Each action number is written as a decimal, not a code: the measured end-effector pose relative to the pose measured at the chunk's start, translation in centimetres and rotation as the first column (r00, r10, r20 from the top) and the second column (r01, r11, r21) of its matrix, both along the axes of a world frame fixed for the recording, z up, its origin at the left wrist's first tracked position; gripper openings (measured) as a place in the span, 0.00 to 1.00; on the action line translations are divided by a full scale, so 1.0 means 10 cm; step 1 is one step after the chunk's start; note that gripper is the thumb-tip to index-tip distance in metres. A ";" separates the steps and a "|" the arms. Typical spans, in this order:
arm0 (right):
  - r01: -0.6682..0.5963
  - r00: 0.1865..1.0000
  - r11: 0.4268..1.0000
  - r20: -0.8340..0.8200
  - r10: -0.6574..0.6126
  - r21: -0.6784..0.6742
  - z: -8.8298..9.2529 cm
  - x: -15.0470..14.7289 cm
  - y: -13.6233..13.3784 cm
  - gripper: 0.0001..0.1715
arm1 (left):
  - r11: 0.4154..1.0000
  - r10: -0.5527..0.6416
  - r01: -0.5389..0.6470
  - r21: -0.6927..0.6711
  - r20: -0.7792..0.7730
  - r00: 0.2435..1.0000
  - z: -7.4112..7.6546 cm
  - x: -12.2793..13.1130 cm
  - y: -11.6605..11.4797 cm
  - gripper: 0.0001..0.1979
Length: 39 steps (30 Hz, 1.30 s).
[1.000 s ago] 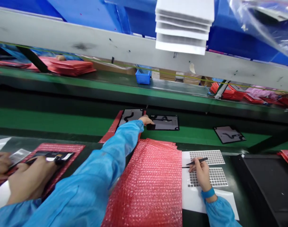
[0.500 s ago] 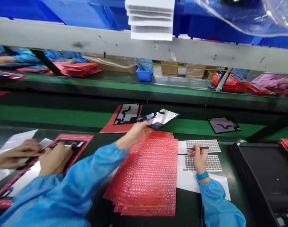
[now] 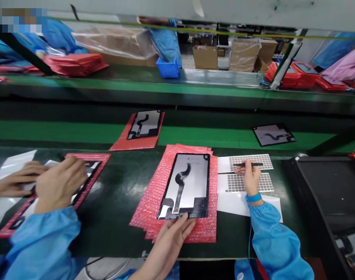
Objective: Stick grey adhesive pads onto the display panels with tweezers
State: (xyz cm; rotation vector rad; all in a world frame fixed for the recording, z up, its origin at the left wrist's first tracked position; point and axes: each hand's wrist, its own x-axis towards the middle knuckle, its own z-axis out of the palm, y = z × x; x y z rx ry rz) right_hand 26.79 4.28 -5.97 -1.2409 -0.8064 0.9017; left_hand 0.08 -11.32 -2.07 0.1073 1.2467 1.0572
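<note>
A screen panel (image 3: 191, 175) with a black border and a curved black ribbon lies on a fanned stack of red bubble-wrap bags (image 3: 149, 198). My left hand (image 3: 177, 235) pinches the panel's near edge, thumb on top. My right hand (image 3: 250, 177), with a blue wrist strap, holds black tweezers (image 3: 253, 164) over white sheets of small grey square stickers (image 3: 264, 182). Under these sheets lies a plain white sheet (image 3: 232, 204).
At the left, another person's hands (image 3: 59, 179) work over a panel on a red bag. Farther back, one panel (image 3: 145, 124) lies on a red bag and another (image 3: 272, 137) on the green strip. A black tray (image 3: 323, 190) stands at right.
My left hand has brought the panel from beyond the stack down onto the red bags and now grips its near edge. My right hand stays over the sticker sheets. The view has tilted downward.
</note>
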 end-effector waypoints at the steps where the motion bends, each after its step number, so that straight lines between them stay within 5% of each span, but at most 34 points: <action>1: -0.024 0.999 1.000 0.025 0.024 -0.009 0.01 0.03 -0.01 0.27 | 0.995 -0.087 0.088 -0.054 0.028 0.996 -0.01 -0.09 -0.01 0.19; 3: -0.082 0.992 0.996 0.095 0.085 -0.034 0.05 0.09 -0.03 0.27 | 0.931 -0.321 0.334 -0.150 0.103 0.941 0.00 -0.28 -0.05 0.23; 6: -0.189 0.960 0.976 0.191 0.207 -0.110 0.12 0.18 -0.10 0.28 | 0.758 -0.618 0.635 -0.148 0.147 0.772 0.10 -0.47 -0.08 0.29; 8: -0.268 0.923 0.944 0.231 0.309 -0.191 0.18 0.21 -0.17 0.29 | 0.639 -0.770 0.769 -0.024 -0.005 0.639 0.25 -0.48 -0.01 0.28; 10: -0.342 0.877 0.900 0.252 0.409 -0.271 0.23 0.21 -0.26 0.28 | 0.435 -0.833 0.895 0.096 -0.335 0.441 0.43 -0.39 0.14 0.22; 12: -0.387 0.837 0.861 0.266 0.478 -0.330 0.25 0.20 -0.36 0.27 | 0.145 -0.670 0.981 0.128 -0.717 0.192 0.54 -0.21 0.36 0.19; 14: -0.392 0.813 0.841 0.288 0.507 -0.373 0.23 0.18 -0.47 0.26 | -0.108 -0.302 0.991 0.077 -0.952 0.041 0.52 0.00 0.57 0.21; 16: -0.384 0.796 0.835 0.317 0.515 -0.394 0.18 0.16 -0.57 0.24 | -0.214 0.062 0.976 -0.047 -0.997 -0.035 0.38 0.19 0.74 0.27; 18: -0.369 0.798 0.844 0.333 0.503 -0.390 0.14 0.13 -0.63 0.23 | -0.203 0.281 0.960 -0.192 -0.951 -0.131 0.19 0.32 0.83 0.35; 22: -0.347 0.806 0.856 0.344 0.481 -0.384 0.10 0.11 -0.67 0.23 | -0.176 0.391 0.910 -0.375 -0.875 -0.285 -0.06 0.37 0.87 0.43; 34: -0.354 0.791 0.834 0.341 0.508 -0.423 0.14 0.12 -0.66 0.21 | -0.184 0.374 0.891 -0.415 -0.868 -0.327 -0.05 0.33 0.88 0.43; 39: -0.339 0.855 0.842 0.235 0.461 -0.419 0.12 0.13 -0.65 0.22 | -0.197 0.366 0.889 -0.414 -0.872 -0.325 -0.08 0.32 0.87 0.44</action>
